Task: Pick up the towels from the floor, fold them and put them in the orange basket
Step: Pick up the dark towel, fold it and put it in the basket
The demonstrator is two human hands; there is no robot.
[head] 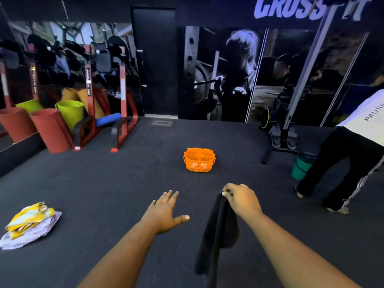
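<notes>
My right hand point(242, 199) pinches the hanging black towel point(218, 235) while my left hand point(164, 213) hovers spread and empty beside it, so I should catch the free corner to fold squarely before the orange basket point(199, 160) ahead.

Black soft cloth towel point(218, 231) hanging limp, pinched at top. Crumpled yellow-white towel point(29, 217) lying on crumpled pale lilac towel point(31, 235), floor left. Orange slotted plastic basket point(199, 160) upright, further ahead.
</notes>
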